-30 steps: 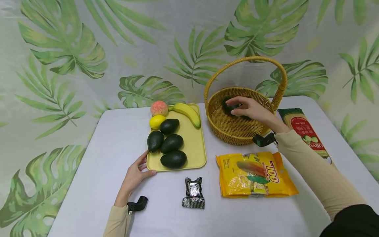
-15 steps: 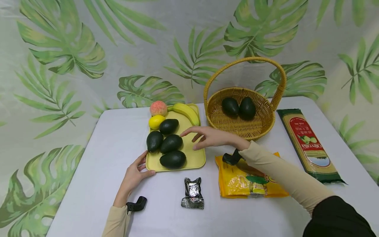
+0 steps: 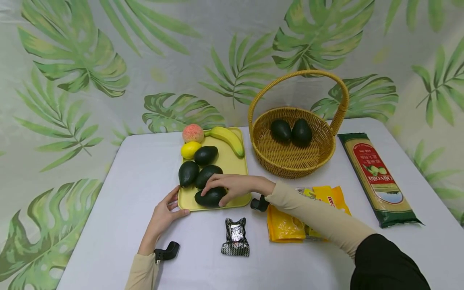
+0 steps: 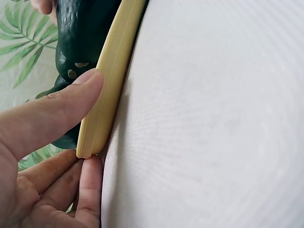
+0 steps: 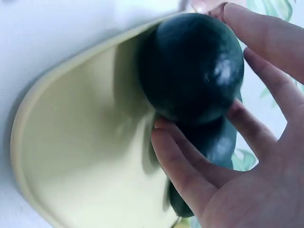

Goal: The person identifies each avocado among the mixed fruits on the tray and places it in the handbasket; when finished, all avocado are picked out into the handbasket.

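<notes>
The white surface [image 3: 301, 266] carried everything; at its far right stood the woven basket [image 3: 282, 157], upright, with two avocados [image 3: 280, 131] side by side inside; left of it lay the yellow tray [image 3: 236, 167]; nearer, a yellow bag [image 3: 284, 227] was partly hidden by the right sleeve [image 3: 315, 213]. The left hand [image 3: 164, 215] gripped the tray's near left corner, thumb over the rim; the right hand [image 3: 233, 185], over the basket a second earlier, had come down to the tray, fingers and thumb curved round the front avocado [image 3: 208, 201]; firmness I could not tell; that avocado lay in the tray near its front edge, not visibly lifted; the handling, I judged, had passed from basket back to tray. Behind it lay a banana [image 3: 228, 139], three more avocados [image 3: 188, 173], a peach [image 3: 193, 133] and a lemon [image 3: 190, 150].
</notes>
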A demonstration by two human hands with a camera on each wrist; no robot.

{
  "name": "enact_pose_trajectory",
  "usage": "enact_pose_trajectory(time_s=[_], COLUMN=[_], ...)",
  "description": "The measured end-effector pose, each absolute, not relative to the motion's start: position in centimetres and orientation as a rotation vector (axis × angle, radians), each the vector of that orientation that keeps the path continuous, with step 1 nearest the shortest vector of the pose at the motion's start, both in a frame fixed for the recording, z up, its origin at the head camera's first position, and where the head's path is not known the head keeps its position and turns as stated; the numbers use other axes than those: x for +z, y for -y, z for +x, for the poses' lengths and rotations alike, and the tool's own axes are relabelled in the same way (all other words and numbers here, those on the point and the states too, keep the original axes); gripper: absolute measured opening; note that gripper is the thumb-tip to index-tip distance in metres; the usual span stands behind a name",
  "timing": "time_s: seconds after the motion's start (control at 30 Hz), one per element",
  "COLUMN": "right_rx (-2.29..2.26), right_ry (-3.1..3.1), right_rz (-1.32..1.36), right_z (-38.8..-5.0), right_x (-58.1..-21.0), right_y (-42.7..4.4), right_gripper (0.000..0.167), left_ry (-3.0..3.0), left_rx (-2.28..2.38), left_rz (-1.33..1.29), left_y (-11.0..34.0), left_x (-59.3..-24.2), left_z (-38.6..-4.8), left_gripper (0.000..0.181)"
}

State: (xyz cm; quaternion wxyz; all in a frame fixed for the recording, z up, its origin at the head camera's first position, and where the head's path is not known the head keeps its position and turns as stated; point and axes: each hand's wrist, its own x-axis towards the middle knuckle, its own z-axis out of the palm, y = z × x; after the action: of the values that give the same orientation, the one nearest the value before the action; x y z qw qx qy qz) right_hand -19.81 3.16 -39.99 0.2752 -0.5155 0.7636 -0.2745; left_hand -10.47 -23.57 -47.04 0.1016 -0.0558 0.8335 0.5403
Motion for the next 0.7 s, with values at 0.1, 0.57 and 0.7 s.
enact_pose_trajectory(time_s=[0.1,0.57,0.7], right_rx=[-0.666,-0.944,-1.05], right_ry=[-2.131,-2.064,-2.038], right_rz=[-1.399,-1.29,-1.229], right_z=[-19.5,-19.8,-20.5], right_x=[-40.3,-39.2,-38.2], right_y=[-2.8,-5.3,-7.7], right_gripper=[0.047,0.039,0.039], left_ry=[-2.462,-2.476,-2.477], left_rx=[1.6,1.607,1.608], left_rz=[-0.166,-0.158,-0.155], left_y=[23.5,23.5,23.5], left_x=[-47.0,-47.1,-47.2], left_z=[-10.5,-10.6,-10.6], left_gripper=[0.089,0.088,0.089])
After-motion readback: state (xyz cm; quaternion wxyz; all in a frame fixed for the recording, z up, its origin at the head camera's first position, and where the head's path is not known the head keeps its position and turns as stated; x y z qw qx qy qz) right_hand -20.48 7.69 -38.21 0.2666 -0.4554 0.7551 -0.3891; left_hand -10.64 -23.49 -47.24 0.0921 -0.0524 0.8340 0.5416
